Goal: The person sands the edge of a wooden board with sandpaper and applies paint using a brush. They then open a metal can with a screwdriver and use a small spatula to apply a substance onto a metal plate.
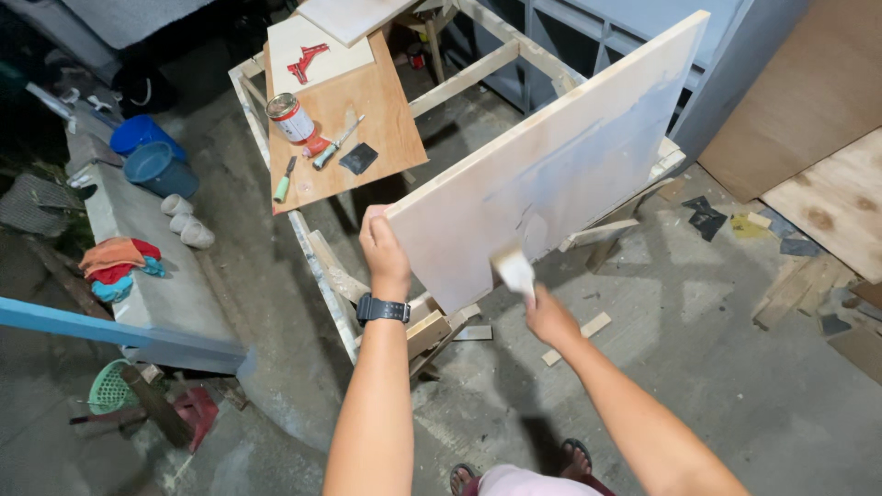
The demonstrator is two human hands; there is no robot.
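A large pale wooden board (pixel 560 156) stands tilted on its edge over a wooden frame. My left hand (pixel 384 250) grips the board's near left edge and holds it up; a dark watch sits on that wrist. My right hand (pixel 549 318) holds a paintbrush (pixel 514 270) whose wide bristles touch the lower part of the board's face. The face shows a faint bluish-white coat in patches.
A brown plywood sheet (pixel 367 129) on the frame carries a paint can (pixel 289 118), a putty knife (pixel 338 143) and small tools. A concrete bench (pixel 147 276) at left holds cloths and blue buckets. Plywood sheets (pixel 827 184) and scraps lie at right.
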